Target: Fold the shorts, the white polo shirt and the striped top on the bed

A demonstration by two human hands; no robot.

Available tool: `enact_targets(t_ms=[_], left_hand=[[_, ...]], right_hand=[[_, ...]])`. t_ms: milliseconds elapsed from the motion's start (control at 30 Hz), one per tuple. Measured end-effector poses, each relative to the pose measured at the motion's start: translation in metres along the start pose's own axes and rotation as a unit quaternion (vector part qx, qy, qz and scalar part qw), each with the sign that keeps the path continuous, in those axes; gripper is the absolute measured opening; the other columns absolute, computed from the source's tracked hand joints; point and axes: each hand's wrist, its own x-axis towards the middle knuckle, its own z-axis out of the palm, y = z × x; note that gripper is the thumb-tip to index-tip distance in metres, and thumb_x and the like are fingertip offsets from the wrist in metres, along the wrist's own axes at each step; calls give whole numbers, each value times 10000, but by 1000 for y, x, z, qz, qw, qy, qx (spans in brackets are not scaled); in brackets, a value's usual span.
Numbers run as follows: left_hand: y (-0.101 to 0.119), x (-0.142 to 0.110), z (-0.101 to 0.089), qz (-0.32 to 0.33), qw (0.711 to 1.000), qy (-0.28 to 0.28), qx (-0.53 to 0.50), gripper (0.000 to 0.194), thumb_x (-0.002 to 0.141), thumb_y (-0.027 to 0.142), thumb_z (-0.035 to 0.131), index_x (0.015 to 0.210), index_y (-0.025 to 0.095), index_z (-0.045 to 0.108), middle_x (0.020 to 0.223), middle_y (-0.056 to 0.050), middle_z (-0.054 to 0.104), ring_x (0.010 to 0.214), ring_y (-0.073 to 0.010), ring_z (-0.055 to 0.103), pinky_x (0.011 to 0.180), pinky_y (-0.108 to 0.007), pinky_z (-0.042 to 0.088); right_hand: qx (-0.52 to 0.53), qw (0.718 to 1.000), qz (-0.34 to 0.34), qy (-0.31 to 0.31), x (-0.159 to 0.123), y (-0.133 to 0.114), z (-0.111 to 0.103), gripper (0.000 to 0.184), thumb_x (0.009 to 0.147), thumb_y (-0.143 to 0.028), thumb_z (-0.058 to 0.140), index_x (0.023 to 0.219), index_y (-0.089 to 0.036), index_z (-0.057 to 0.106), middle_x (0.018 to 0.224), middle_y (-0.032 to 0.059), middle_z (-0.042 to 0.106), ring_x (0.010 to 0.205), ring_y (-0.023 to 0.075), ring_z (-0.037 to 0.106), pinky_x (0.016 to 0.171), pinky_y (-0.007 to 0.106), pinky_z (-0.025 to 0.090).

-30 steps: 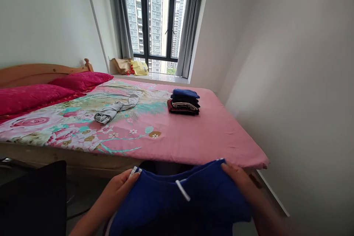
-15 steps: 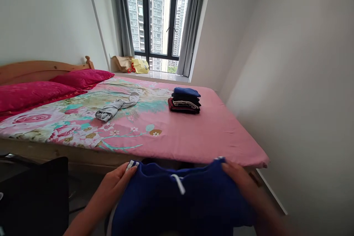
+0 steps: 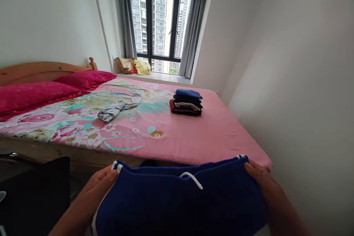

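Note:
A pair of blue drawstring pants (image 3: 177, 199) hangs in front of me, white stripes along its sides and a white cord at the waist. My left hand (image 3: 102, 182) is closed on the left end of the waistband, thumb on the near side. At the right end my right hand (image 3: 260, 177) pinches the other corner of the waistband. The waistband stretches nearly straight between both hands, just off the front edge of the bed (image 3: 221, 136). The lower part of the pants runs out of the picture.
On the bed stand a stack of folded clothes (image 3: 186, 102) and a twisted grey garment (image 3: 118, 108). Red pillows (image 3: 38, 94) lie by the wooden headboard (image 3: 49, 67). Bags (image 3: 142, 67) sit on the windowsill. A black chair (image 3: 41, 191) is at lower left; a wall rises on the right.
My hands have moved apart, drawing the slack waistband out wider and straighter. The view has shifted slightly.

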Motion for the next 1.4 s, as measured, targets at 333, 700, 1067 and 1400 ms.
enact_targets(t_ms=[333,700,1067,1400], left_hand=[[-26,22,1,71,978,-15,195,440,786,604,501,929,210,634,844,-3,672,839,-215,589,736,-242,437],[-72,-2,6,235,918,42,316,347,802,344,569,1134,242,583,1198,-75,593,1133,-248,531,993,-388,407],[-35,-26,78,245,924,-193,223,248,908,310,442,823,189,641,770,-20,637,732,-121,583,704,-227,453],[-41,-45,95,145,931,-215,256,223,825,360,547,990,227,617,979,-19,644,889,-166,554,837,-263,423]], right_hand=[[-96,994,-53,-18,-5,2,18,379,813,-562,520,816,-190,588,654,-15,529,617,138,478,573,239,414],[-138,984,-85,-79,-45,-14,52,351,835,-535,501,788,-199,591,621,-7,523,602,138,495,527,217,417],[-247,957,-143,-46,-54,-2,53,375,821,-557,500,877,-219,652,615,7,574,559,147,514,500,225,444],[-257,956,-123,-71,-54,-14,53,357,870,-510,459,778,-202,614,636,-6,564,590,131,499,554,222,438]])
